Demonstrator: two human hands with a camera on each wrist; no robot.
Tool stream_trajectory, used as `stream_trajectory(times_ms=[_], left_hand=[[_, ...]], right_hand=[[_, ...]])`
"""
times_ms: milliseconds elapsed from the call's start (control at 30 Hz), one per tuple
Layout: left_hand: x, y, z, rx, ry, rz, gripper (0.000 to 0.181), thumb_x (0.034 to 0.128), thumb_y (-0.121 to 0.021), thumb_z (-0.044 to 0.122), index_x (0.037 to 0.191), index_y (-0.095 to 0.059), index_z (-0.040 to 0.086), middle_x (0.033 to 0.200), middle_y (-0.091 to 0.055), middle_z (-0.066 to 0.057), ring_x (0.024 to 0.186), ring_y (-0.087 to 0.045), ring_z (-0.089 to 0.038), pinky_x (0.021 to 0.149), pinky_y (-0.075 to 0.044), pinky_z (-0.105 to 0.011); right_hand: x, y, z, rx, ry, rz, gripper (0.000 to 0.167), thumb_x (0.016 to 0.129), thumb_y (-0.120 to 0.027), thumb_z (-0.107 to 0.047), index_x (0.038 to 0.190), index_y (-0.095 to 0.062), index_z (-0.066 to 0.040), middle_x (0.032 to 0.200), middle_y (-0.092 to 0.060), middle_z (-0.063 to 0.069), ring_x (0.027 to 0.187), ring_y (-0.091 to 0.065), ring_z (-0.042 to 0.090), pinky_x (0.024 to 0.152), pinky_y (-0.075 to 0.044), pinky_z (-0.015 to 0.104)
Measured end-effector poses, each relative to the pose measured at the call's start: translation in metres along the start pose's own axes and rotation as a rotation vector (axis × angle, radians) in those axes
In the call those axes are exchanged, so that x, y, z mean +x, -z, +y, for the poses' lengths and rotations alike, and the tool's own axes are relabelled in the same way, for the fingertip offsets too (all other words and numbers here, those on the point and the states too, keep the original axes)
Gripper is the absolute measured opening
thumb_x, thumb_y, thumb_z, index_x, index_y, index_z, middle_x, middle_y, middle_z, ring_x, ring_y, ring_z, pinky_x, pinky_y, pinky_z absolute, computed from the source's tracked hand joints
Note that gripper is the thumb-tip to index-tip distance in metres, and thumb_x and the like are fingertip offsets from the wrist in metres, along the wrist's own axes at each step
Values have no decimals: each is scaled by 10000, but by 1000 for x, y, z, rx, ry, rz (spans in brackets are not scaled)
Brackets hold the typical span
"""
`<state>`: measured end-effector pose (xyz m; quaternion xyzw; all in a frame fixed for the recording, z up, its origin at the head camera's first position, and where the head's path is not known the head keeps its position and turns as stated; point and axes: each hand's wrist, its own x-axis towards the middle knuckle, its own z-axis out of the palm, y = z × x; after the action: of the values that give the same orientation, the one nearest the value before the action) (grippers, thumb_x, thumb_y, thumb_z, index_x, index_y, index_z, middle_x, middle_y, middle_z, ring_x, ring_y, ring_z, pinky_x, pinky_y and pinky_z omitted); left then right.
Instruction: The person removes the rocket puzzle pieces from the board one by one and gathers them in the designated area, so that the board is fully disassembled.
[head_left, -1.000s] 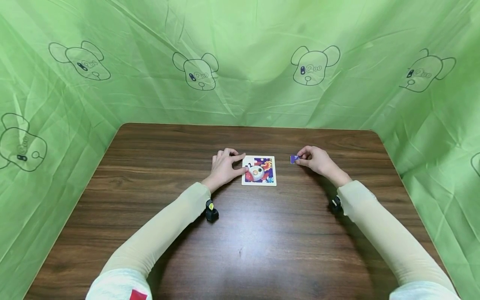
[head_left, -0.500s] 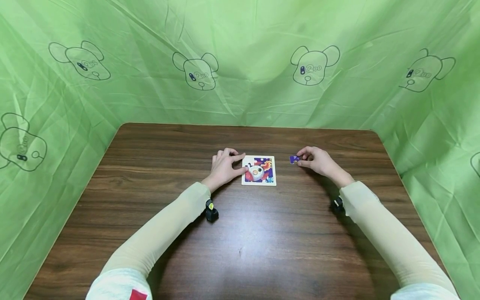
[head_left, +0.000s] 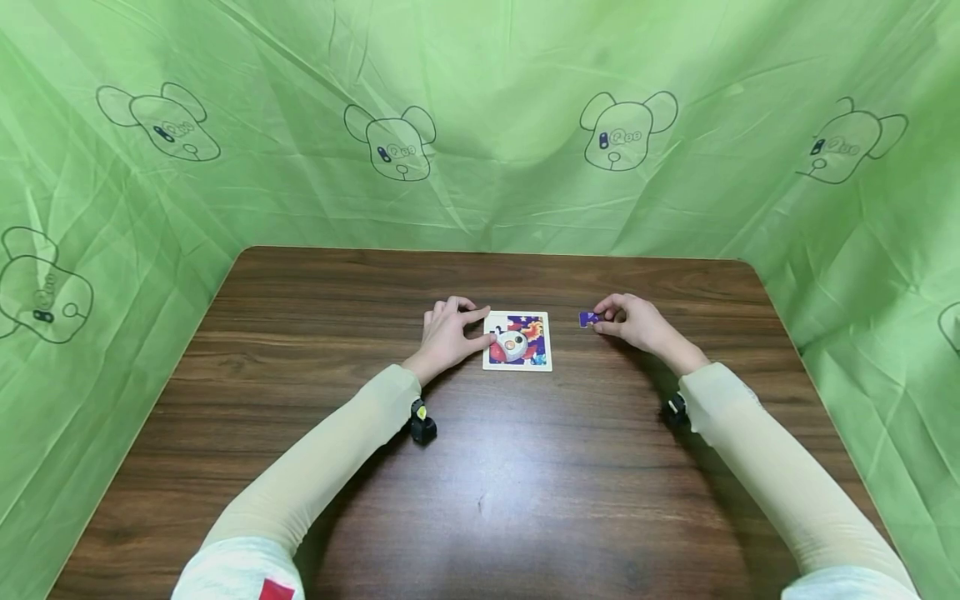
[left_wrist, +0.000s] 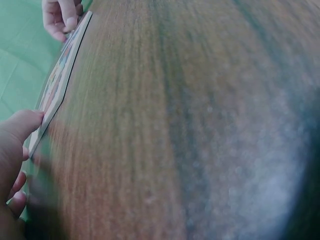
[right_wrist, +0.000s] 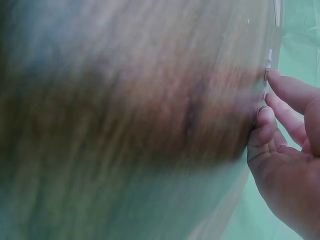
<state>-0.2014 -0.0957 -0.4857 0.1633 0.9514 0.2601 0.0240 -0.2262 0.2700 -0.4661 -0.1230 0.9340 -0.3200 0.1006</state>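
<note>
A square puzzle board (head_left: 517, 367) with a cream frame lies on the table in the head view. Its picture has a white and red rocket shape on purple, and a pale patch shows at its upper left. My left hand (head_left: 447, 333) rests at the board's left side, thumb pressing on the edge and index finger touching the upper left corner. To the right, my right hand (head_left: 633, 321) pinches a small purple puzzle piece (head_left: 586, 319) between thumb and fingers, at or just above the table. In the right wrist view, the piece appears only as a thin edge beside the fingertips.
The brown wooden table (head_left: 480, 483) stretches around the board. Green cloth (head_left: 510, 192) with bear-head drawings hangs behind and on both sides. A black wrist camera (head_left: 423, 425) sits below the left cuff, another camera (head_left: 673, 410) by the right.
The right fingers have drawn back slightly on the purple piece, showing more of it and its notched lower edge. My left hand and the board hold still.
</note>
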Motion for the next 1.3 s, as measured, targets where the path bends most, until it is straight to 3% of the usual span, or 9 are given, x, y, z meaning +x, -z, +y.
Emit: stream_trajectory(times_ms=[433,700,1033,1300], left_hand=[[0,-1,0,-5,8,-8,645,922,-761,510,1488,-589,252,1424,-502,-67,1164,-433,-295,988,-309,-467],[-1,-1,-2,-14,15,-15,647,924,-764,498,1491,-583,244,1436,-494,-70,1176,-423,-300,998,-300,-468],[0,-1,0,-16,-4,3,642,921,-768,495,1481,-598,231,1427,-513,-82,1150,-438,-301,990,-311,-469],[0,0,0,-15,-10,11,646,917,-772,486,1477,-604,211,1418,-520,-85,1156,-447,-307,989,-315,-474]], right_hand=[[-2,0,-3,22,-9,5,319,953,-775,-179,1207,-674,-16,1022,-658,134,913,-623,275,801,-450,378],[4,-8,-29,27,43,23,315,955,-771,-186,1213,-670,-35,1016,-653,112,937,-622,276,823,-474,403],[21,-30,-69,15,129,-49,317,941,-775,-132,1225,-681,-26,1058,-671,148,967,-628,289,887,-491,451],[34,-41,-89,-14,202,-186,425,939,-794,-181,1323,-669,-50,1106,-638,145,957,-611,271,876,-487,440]])
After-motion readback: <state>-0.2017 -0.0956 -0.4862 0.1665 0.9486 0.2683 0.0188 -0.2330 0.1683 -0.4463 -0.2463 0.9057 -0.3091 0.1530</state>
